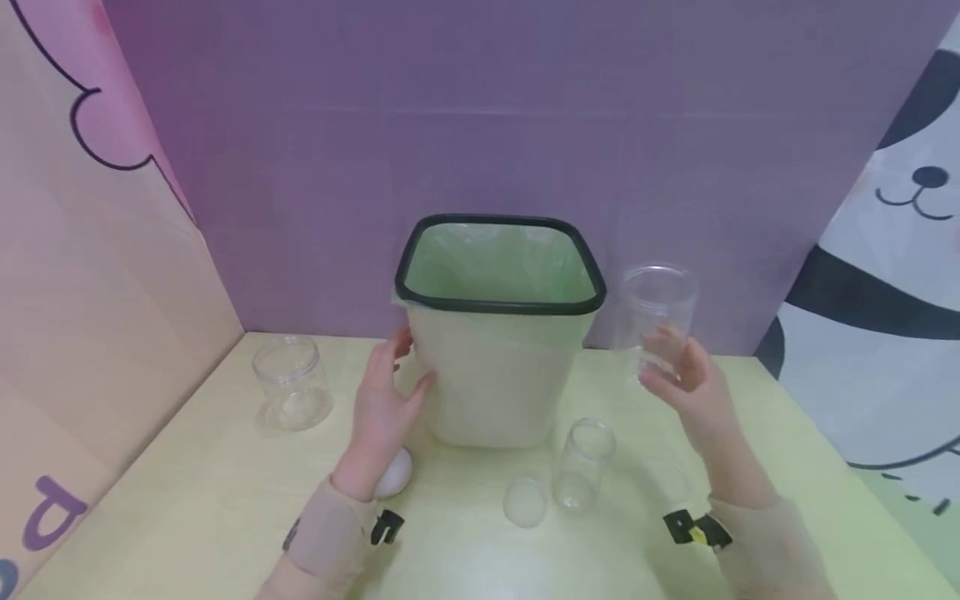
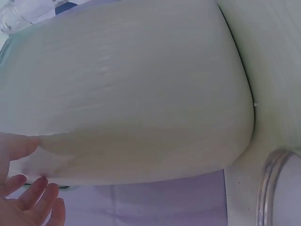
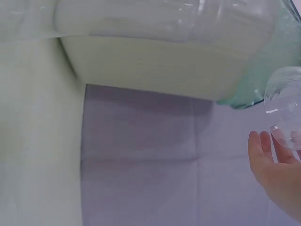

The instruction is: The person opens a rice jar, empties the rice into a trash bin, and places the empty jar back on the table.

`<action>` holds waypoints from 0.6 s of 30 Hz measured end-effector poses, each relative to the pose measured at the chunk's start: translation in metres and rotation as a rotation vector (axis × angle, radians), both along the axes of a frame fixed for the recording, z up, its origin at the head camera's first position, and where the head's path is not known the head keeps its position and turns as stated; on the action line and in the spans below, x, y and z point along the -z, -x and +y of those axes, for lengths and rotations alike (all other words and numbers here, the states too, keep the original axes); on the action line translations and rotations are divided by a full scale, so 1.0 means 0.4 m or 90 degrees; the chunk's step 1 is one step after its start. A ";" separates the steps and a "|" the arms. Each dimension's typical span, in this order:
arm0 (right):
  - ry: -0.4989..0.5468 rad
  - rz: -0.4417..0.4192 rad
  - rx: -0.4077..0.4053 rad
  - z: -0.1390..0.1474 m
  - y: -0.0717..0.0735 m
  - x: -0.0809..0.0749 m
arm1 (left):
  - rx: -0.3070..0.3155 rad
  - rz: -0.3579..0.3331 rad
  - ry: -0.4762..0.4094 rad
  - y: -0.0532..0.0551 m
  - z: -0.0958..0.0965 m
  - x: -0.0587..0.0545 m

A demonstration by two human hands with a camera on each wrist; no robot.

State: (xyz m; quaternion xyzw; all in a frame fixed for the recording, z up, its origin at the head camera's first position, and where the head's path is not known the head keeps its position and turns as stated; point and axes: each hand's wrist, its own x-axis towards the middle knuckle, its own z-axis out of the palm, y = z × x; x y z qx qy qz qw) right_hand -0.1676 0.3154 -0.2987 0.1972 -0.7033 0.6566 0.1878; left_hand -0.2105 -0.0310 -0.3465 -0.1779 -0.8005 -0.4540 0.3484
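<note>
A white trash bin (image 1: 495,375) with a black rim and a green liner stands at the middle of the table. My left hand (image 1: 386,404) is at its left side, thumb tip right at the bin wall and the fingers loosely bent beside it, also seen in the left wrist view. Off to the bin's right, my right hand (image 1: 693,392) holds a clear plastic jar (image 1: 660,292) by its lower part, raised above the table. Right of the left wrist, a white rounded object (image 1: 395,475) is partly hidden by it.
Another clear jar (image 1: 292,383) stands at the table's left. In front of the bin are a narrower clear jar (image 1: 585,467) and a round clear lid (image 1: 525,502). A faint clear disc (image 1: 667,483) lies near the right wrist. Behind rises a purple backdrop (image 1: 495,108).
</note>
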 end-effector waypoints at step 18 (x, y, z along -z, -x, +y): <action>-0.185 -0.139 0.140 0.100 -0.046 0.121 | -0.001 -0.014 0.063 -0.029 -0.016 0.028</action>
